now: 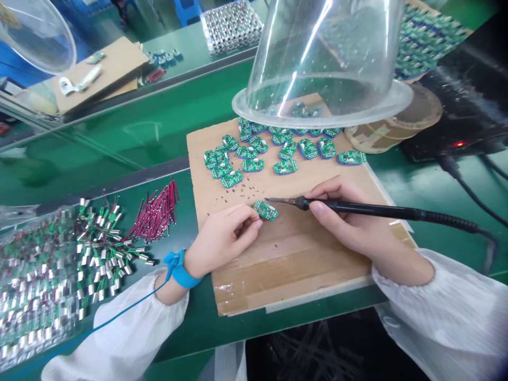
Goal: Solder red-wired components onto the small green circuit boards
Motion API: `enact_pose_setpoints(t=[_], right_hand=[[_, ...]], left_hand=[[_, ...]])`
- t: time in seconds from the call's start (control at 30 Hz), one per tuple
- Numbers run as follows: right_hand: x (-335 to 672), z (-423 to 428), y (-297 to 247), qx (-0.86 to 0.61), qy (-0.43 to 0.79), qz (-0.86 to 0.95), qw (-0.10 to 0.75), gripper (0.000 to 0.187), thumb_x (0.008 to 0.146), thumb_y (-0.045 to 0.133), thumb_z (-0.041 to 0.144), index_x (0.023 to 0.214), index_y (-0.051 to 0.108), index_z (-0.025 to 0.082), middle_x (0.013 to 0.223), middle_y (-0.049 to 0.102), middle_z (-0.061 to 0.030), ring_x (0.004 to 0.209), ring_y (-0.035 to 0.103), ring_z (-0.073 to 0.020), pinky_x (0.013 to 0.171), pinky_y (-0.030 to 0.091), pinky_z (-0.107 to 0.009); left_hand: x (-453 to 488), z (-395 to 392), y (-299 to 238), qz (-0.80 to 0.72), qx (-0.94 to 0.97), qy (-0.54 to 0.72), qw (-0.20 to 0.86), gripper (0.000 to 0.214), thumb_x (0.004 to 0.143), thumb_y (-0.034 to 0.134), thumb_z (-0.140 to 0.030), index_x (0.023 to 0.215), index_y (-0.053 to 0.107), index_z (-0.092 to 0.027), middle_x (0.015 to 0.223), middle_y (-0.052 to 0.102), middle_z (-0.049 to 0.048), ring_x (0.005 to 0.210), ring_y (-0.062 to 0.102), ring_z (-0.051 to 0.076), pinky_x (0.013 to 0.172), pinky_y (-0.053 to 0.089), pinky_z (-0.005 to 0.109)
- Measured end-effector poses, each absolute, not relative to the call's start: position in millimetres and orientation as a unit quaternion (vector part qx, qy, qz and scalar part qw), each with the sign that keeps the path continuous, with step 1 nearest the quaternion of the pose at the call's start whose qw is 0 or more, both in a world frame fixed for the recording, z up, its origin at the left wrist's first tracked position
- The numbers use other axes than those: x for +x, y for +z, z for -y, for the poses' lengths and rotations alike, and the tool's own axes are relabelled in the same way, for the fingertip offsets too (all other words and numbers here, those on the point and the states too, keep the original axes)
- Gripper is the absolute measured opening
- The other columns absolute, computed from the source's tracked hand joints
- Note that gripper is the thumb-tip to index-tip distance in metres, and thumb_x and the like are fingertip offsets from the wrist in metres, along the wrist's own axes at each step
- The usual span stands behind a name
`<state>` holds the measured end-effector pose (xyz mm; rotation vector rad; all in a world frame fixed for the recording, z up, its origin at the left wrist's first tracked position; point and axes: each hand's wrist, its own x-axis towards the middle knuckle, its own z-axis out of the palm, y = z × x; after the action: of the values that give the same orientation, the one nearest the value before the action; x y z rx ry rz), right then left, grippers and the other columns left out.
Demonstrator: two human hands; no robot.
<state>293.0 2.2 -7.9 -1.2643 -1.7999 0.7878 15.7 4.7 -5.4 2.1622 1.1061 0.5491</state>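
- The left hand has a narrow grip: its fingertips pinch the near edge of one small green circuit board and hold it flat on a cardboard sheet.
- The right hand has its grip closed around a black soldering iron, held like a pen. The metal tip points left and sits just at the top edge of that circuit board.
- The circuit board lies in the middle of the cardboard sheet, between the two hands.
- A blue wrist strap circles the left wrist, with a thin blue cord trailing off towards the left.
- A cluster of similar green boards lies at the far end of the cardboard, well apart from the hands.
- A clear plastic hood hangs over that far end and partly blocks the view of the boards beneath it.
- Left of the cardboard, on the green counter, lie a bundle of red wires and a heap of wired metal parts.
- A tape roll sits just right of the hood.
- At the back, a tray is filled with rows of small parts.
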Motion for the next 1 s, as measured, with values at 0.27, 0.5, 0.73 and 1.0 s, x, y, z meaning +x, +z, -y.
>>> enact_pose_setpoints(t=[0.27,0.5,0.73,1.0], right_hand=[[290.7,-1.8,-5.9,-0.487,0.333,0.700,0.402,0.009,0.095,0.069,0.031,0.103,0.066,0.028,0.090,0.074,-0.0018,0.077,0.070,-0.0192,0.066,0.059,-0.033],[290.6,-1.6,-5.5,-0.490,0.336,0.696,0.403,0.009,0.095,0.069,0.032,0.102,0.066,0.028,0.089,0.074,-0.0024,0.076,0.071,-0.0198,0.067,0.061,-0.034],[290.5,-2.4,-4.5,-0.484,0.335,0.696,0.410,0.007,0.096,0.069,0.032,0.101,0.066,0.029,0.087,0.073,-0.0024,0.072,0.069,-0.0190,0.062,0.058,-0.033],[289.4,-0.8,-6.2,-0.490,0.359,0.682,0.408,0.007,0.097,0.067,0.030,0.103,0.065,0.027,0.081,0.070,-0.0005,0.064,0.066,-0.0164,0.059,0.054,-0.032]], left_hand=[[15.9,-4.4,-3.5,-0.427,0.824,0.184,0.323,0.010,0.100,0.056,-0.023,0.094,0.062,-0.019,0.071,0.057,-0.0037,0.062,0.051,0.010,0.059,0.039,0.023],[14.9,-4.9,-4.7,-0.425,0.825,0.185,0.323,0.011,0.101,0.055,-0.024,0.094,0.062,-0.019,0.072,0.057,-0.0031,0.062,0.050,0.011,0.059,0.039,0.024],[15.3,-4.9,-6.4,-0.421,0.826,0.190,0.323,0.011,0.101,0.056,-0.024,0.095,0.063,-0.019,0.073,0.056,-0.0039,0.062,0.049,0.010,0.061,0.039,0.024],[15.0,-5.7,-7.4,-0.414,0.833,0.191,0.314,0.011,0.101,0.056,-0.024,0.097,0.064,-0.019,0.074,0.059,-0.0029,0.064,0.053,0.011,0.062,0.041,0.024]])
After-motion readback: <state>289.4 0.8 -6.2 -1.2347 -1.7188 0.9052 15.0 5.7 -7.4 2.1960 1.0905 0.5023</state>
